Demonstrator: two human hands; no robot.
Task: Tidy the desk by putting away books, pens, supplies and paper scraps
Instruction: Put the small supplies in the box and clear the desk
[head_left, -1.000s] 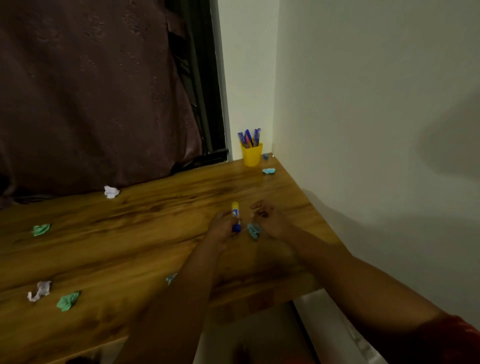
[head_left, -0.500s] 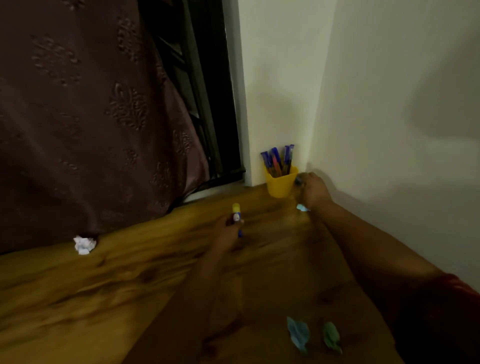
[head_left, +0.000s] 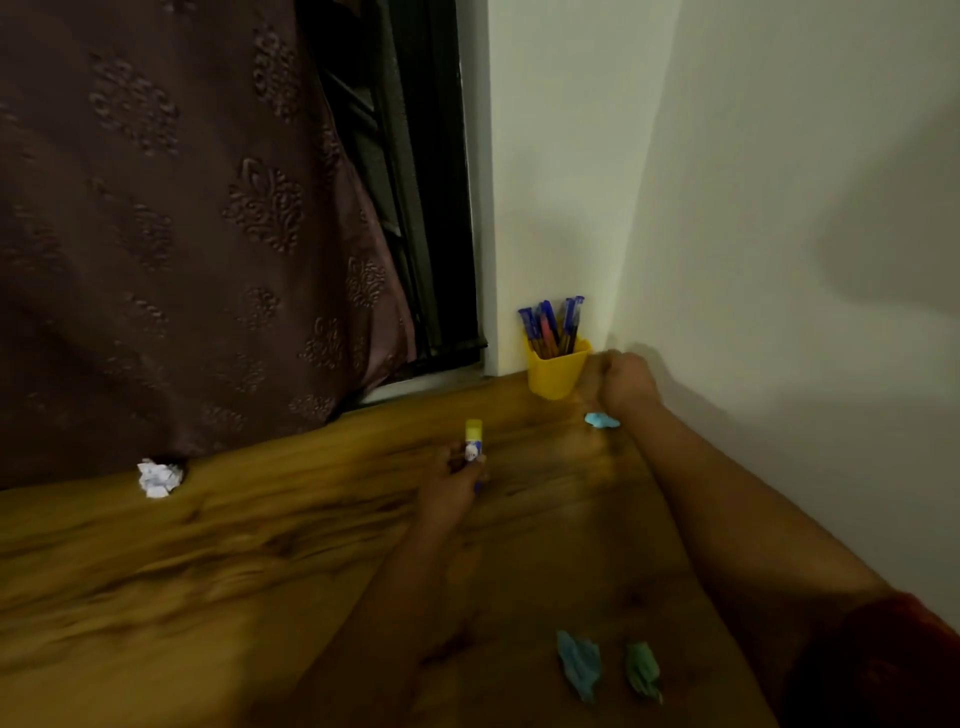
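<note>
Left hand (head_left: 451, 486) gripping glue stick (head_left: 473, 439) mid-desk, right hand (head_left: 623, 382) curled in corner beside pen cup (head_left: 555, 375), grip unclear

Two bare forearms enter from the lower edge of the head view. The left hand (head_left: 449, 480) and its forearm carry no sleeve, band or watch along the visible length. The right hand (head_left: 621, 382) and forearm are likewise uncovered from wrist to above the elbow. A dark red sleeve (head_left: 878, 670) covers the right upper arm at the lower right corner; its hem sits above the elbow. Fabric detail is lost in dim light. No rings can be made out.
</note>
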